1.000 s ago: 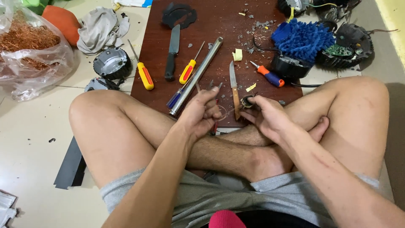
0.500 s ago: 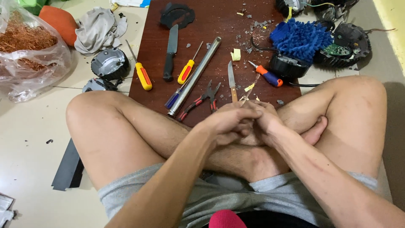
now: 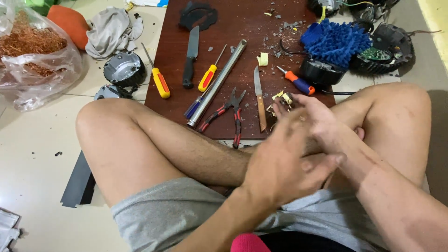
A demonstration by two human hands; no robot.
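Small part: a dark little piece with yellowish scraps (image 3: 282,103) sits at the right hand's fingertips, just over the near edge of the board; too small to tell what it is.
Board: dark red-brown wooden board (image 3: 242,70) lies on the pale floor ahead of the crossed legs, littered with grey crumbs.
Copper bag: clear plastic bag of copper wire (image 3: 35,56) sits far left on the floor.
Blue mitt: shaggy blue cloth (image 3: 333,42) rests at the board's right edge, on a round black housing.
Left hand: left hand (image 3: 284,170) is blurred, fingers curled loosely, lying against the right wrist; whether it grips anything, cannot tell.
Right hand: right hand (image 3: 310,116) reaches to the board's edge, fingertips pinching the small part.
Steel tube: long metal tube (image 3: 217,81) lies diagonally mid-board.
Pliers: red-and-black pliers (image 3: 231,114) lie open, just left of the knife.
Knife: slim kitchen knife (image 3: 259,98) points away, just beside the right hand.
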